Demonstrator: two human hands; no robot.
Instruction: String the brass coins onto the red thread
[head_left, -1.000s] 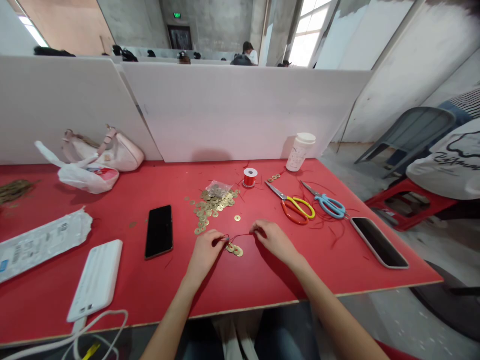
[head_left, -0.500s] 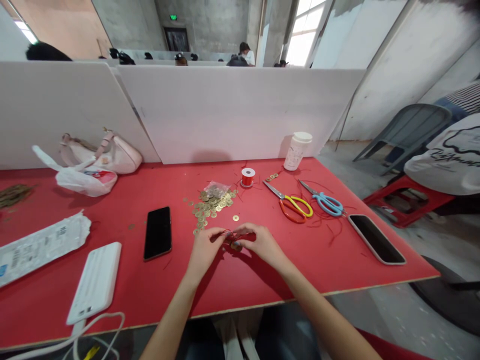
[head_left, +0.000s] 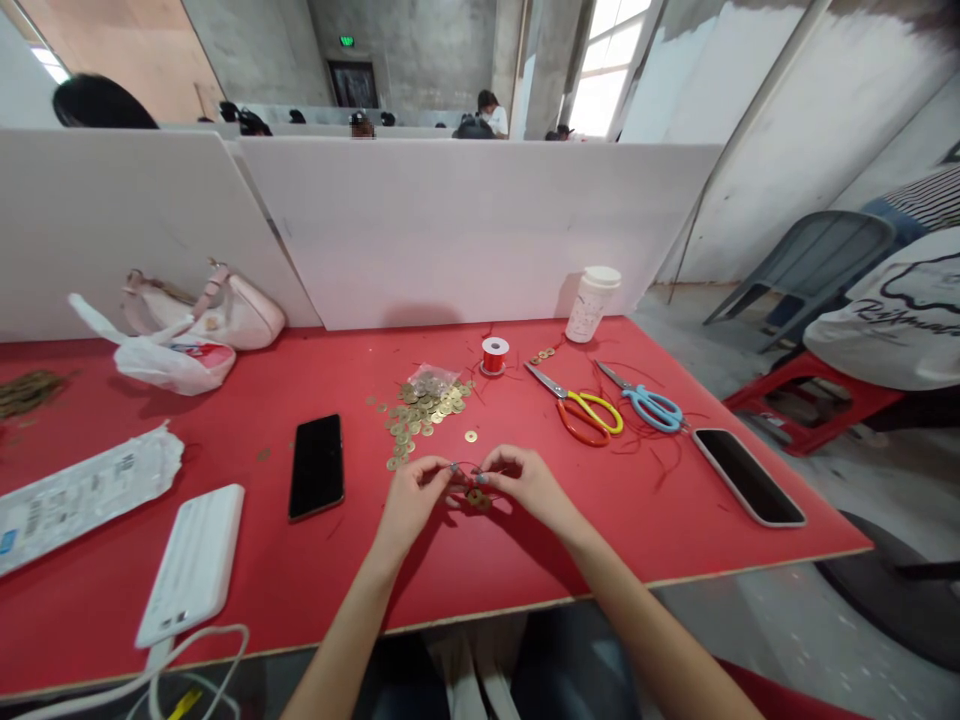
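My left hand (head_left: 418, 497) and my right hand (head_left: 527, 486) face each other low over the red table, fingertips pinched. Between them runs a thin red cord (head_left: 466, 465), one part in each pinch. A few brass coins with holes (head_left: 478, 498) hang on the cord just below my right fingertips. Beyond my hands lies a pile of similar brass coins (head_left: 427, 408) with a clear plastic bag (head_left: 433, 380) on it. One loose coin (head_left: 471, 436) rests apart from the pile. A spool of red cord (head_left: 494, 356) stands farther back.
Yellow-and-red scissors (head_left: 589, 415), blue-handled scissors (head_left: 651, 407) and a phone (head_left: 748, 477) lie at right; a white cup (head_left: 593, 304) stands behind. At left are a black phone (head_left: 316, 467), a white power bank (head_left: 191, 565) and a pink handbag (head_left: 240, 308). A white partition (head_left: 465, 235) borders the back.
My fingertips have drawn slightly apart, and more of the cord shows between them. The coins below my right fingers are now more exposed.
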